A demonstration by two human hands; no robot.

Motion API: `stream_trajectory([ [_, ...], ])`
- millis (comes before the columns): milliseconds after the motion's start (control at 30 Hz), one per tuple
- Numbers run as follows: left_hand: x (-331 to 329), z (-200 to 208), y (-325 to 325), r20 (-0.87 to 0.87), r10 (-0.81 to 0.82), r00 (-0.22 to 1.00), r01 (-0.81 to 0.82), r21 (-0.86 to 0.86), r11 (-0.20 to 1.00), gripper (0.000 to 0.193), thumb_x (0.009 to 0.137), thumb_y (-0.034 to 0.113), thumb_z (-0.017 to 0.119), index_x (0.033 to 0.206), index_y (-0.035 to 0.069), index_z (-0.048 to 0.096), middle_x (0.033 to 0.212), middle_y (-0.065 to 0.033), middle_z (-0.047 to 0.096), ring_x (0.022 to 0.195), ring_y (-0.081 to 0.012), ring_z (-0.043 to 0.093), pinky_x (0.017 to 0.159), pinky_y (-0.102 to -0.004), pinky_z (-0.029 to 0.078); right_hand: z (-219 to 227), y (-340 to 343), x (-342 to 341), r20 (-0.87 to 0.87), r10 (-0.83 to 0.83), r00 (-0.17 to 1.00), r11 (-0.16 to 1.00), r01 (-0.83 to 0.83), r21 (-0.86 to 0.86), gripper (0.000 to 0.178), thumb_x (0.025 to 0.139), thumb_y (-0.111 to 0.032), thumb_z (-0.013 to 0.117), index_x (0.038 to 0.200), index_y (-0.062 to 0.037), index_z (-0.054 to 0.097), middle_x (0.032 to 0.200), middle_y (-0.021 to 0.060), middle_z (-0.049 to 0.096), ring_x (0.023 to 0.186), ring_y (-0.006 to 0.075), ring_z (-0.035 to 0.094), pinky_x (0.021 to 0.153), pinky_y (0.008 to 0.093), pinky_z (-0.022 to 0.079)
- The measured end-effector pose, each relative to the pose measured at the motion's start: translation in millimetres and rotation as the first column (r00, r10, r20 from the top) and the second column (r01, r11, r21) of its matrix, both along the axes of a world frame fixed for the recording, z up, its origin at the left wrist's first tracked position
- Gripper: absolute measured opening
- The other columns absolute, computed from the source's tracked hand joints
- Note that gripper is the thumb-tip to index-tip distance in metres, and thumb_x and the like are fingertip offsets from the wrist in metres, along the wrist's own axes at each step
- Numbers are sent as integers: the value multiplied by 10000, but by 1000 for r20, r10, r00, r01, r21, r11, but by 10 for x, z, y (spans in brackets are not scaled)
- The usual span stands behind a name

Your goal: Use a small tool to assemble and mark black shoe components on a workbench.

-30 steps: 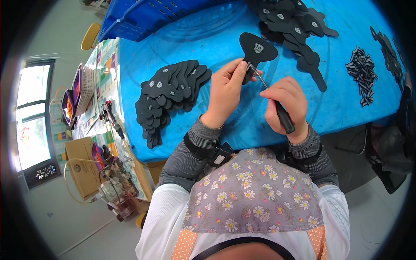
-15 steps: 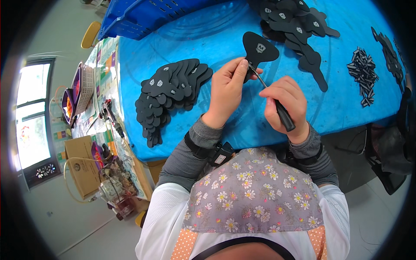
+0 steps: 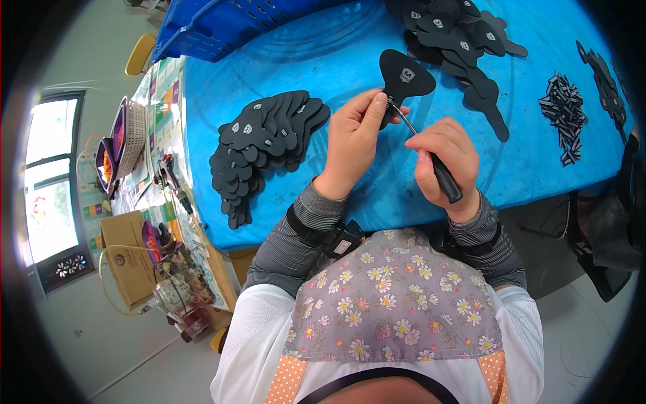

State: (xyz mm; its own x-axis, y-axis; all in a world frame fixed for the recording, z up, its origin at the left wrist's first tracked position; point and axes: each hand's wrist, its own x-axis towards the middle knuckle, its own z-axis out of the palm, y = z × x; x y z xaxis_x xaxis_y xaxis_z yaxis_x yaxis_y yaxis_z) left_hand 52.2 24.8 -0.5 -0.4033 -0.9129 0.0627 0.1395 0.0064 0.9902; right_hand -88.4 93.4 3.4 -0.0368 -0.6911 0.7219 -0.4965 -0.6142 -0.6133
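My left hand (image 3: 356, 138) pinches a flat black flared piece (image 3: 408, 75) with a pale shield emblem near its narrow part, the wide end pointing away from me. In my right hand (image 3: 449, 161) is a slim metal-shafted tool with a black handle (image 3: 446, 178). Its thin tip meets the piece beside my left thumb; the exact shape of the tip is too small to make out. Left of my hands lies a fanned heap of similar black pieces (image 3: 269, 124). Another heap of black pieces (image 3: 464, 47) spreads out at the far right of the held one.
A blue cloth (image 3: 309, 60) covers the table. At the back left stands a blue plastic crate (image 3: 222, 30). On the right lie a pile of small black-and-white strips (image 3: 564, 111) and more dark pieces (image 3: 605, 91). A side table with a white basket (image 3: 131, 138) is at left.
The black piece and the tool have shifted very slightly to the right, along with my right hand. Both grips stay the same, and the heaps have not moved.
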Motion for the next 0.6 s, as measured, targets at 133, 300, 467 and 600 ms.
stream_trajectory([
  [133, 2, -6, -5, 11, -14, 1000, 14, 2, 1000, 276, 954, 167, 455, 1037, -68, 574, 869, -115, 652, 757, -114, 597, 717, -249, 489, -11, -4, -2, -3, -12, 1000, 1000, 12, -16, 170, 592, 27, 552, 754, -9, 591, 680, 94, 569, 586, 231, 519, 530, 303, 427],
  [300, 4, -15, -3, 8, -11, 1000, 11, -10, 1000, 284, 954, 171, 455, 1046, -72, 572, 875, -115, 651, 765, -118, 602, 720, -252, 490, -12, -8, 5, 1, -18, 1000, 1000, 18, 2, 165, 589, 24, 549, 745, -11, 590, 674, 93, 565, 585, 236, 518, 531, 306, 425],
  [467, 13, -43, -8, 16, -15, 1000, 15, 0, 1000, 291, 953, 177, 459, 1044, -74, 572, 880, -115, 651, 789, -130, 615, 731, -256, 491, 22, 5, -5, 5, 21, 1000, 999, -21, 35, 163, 585, 31, 543, 737, -13, 585, 667, 90, 563, 584, 243, 516, 534, 315, 424],
  [600, 16, -34, -3, 5, -6, 1000, 5, 14, 1000, 293, 952, 184, 462, 1040, -72, 574, 863, -113, 652, 783, -137, 619, 727, -254, 490, 19, 1, 2, 22, 50, 999, 998, -51, 48, 156, 582, 35, 540, 726, -11, 577, 662, 88, 563, 584, 247, 517, 532, 319, 420],
])
